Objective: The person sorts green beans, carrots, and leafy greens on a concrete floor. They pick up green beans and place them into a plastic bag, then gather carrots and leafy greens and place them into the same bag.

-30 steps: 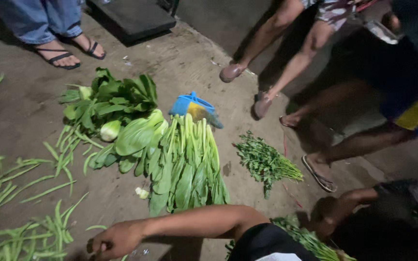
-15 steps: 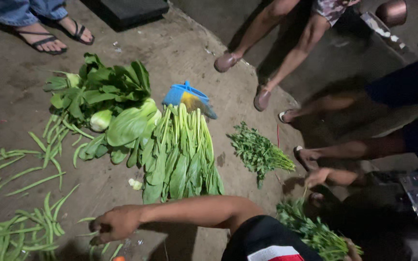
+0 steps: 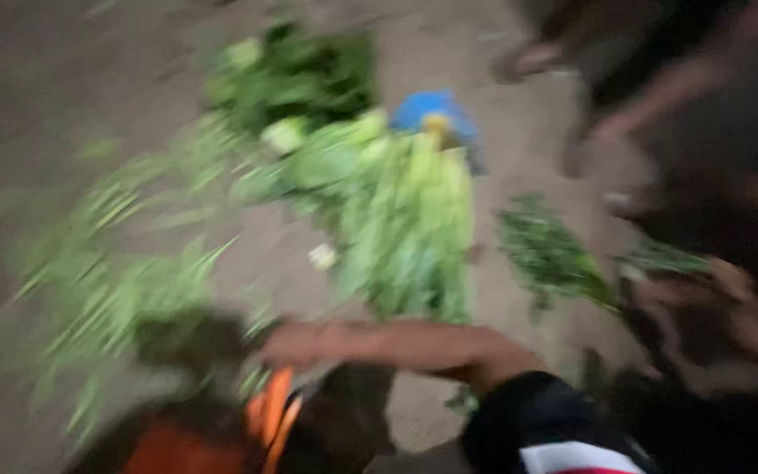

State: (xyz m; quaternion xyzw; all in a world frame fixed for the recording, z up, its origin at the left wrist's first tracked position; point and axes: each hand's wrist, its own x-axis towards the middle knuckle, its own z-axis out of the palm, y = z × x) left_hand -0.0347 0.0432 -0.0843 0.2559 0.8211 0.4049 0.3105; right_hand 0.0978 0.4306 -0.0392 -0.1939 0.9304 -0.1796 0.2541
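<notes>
Heavily blurred throughout. Near the bottom, a bare arm stretched leftward, ending in a hand (image 3: 296, 342) just above an orange bag (image 3: 269, 417) with a dark opening beside it; whether fingers spread or pinch, cannot tell, nor which hand. Left of it, scattered long beans (image 3: 107, 290). Farther off, centre, a heap of leafy greens (image 3: 405, 219); right, a herb bunch (image 3: 546, 250).

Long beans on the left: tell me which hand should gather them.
Left, probably: the left hand is stretched out right beside the long beans. No right hand shows clearly, and blur hides the fingers.
</notes>
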